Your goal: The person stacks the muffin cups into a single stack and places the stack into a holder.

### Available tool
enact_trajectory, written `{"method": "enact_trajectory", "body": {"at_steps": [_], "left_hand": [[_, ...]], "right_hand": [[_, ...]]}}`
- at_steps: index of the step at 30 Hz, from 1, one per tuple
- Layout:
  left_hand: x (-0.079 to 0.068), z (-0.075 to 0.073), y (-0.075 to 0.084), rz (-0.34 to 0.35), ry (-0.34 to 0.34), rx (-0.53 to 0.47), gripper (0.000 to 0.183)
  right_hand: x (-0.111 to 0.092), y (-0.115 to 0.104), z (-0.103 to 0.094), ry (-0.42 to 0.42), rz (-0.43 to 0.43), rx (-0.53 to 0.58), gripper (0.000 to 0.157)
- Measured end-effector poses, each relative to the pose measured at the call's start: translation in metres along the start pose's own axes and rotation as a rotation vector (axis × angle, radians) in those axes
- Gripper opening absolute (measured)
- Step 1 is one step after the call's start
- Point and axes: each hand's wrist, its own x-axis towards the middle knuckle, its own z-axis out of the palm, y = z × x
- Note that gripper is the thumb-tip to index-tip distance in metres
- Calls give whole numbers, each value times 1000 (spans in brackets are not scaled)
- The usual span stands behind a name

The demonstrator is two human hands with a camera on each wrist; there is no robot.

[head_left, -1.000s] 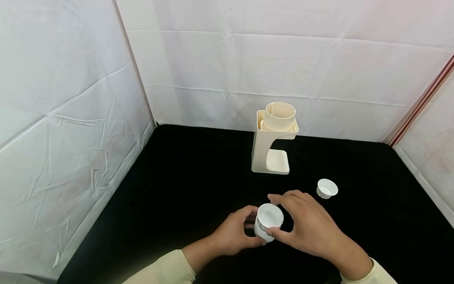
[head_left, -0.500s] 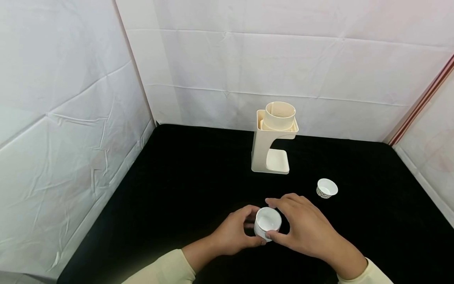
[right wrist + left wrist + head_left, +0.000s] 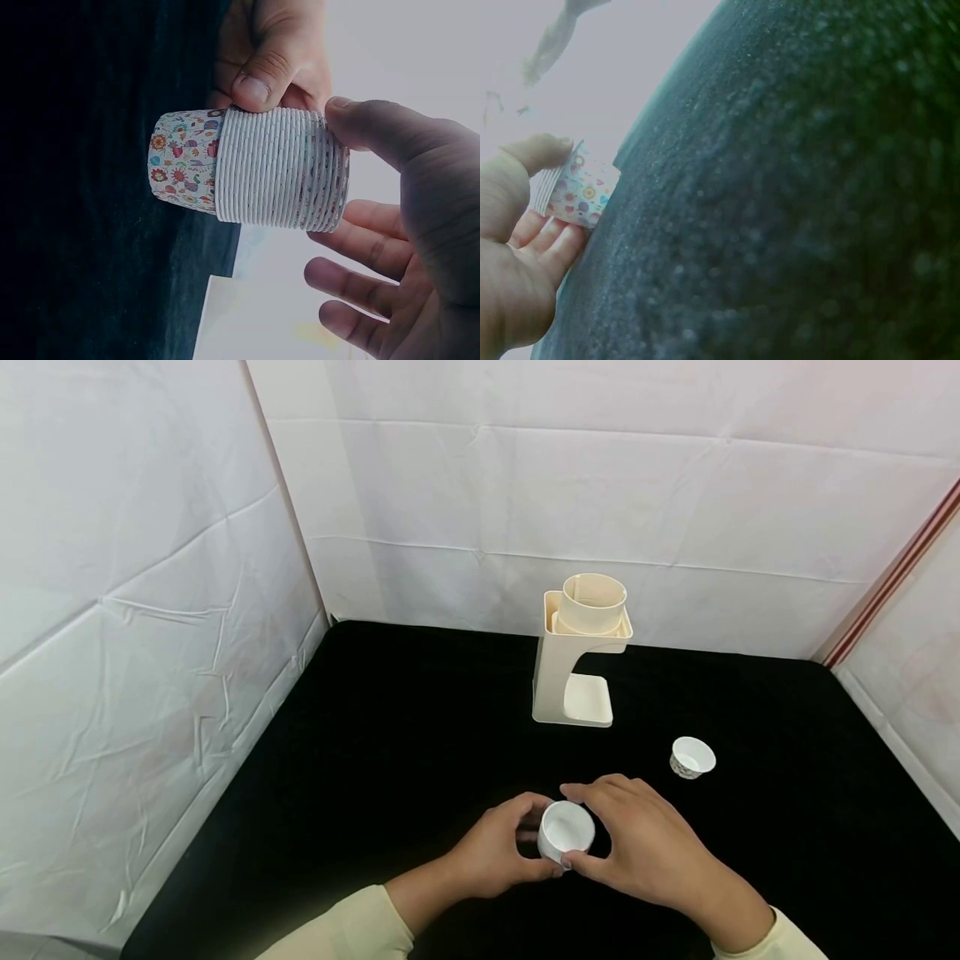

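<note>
A nested stack of paper baking cups (image 3: 567,828) stands near the front of the black table, open ends up. Rims pile closely together in the right wrist view, and the lowest cup (image 3: 184,161) shows a colourful flower print. My left hand (image 3: 487,852) grips the stack from the left, thumb in front and fingers behind. On the right, my right hand (image 3: 656,843) pinches the topmost rim between thumb and fingers; its other fingers (image 3: 349,281) spread loosely away. Farther right, a single baking cup (image 3: 692,758) sits upright, apart from both hands.
A cream plastic stand (image 3: 551,681) with a round open cylinder (image 3: 592,614) on top and a flat foot stands at the back. Black cloth covers the table (image 3: 420,718). White sheet walls (image 3: 480,493) rise behind and at both sides.
My right hand has lowered a baking cup into the top of the stack, so its printed side no longer shows in the head view. The left hand has kept its grip in place.
</note>
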Motion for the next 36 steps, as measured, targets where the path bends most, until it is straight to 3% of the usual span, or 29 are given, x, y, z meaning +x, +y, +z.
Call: {"method": "enact_trajectory", "body": {"at_steps": [13, 21, 36], "left_hand": [[0, -1, 0, 28, -3, 1, 64], [0, -1, 0, 12, -4, 8, 64], [0, -1, 1, -1, -5, -11, 64]], "right_hand": [[1, 1, -7, -26, 9, 18, 74], [1, 8, -15, 10, 2, 6, 72], [3, 31, -20, 28, 77, -7, 70]]}}
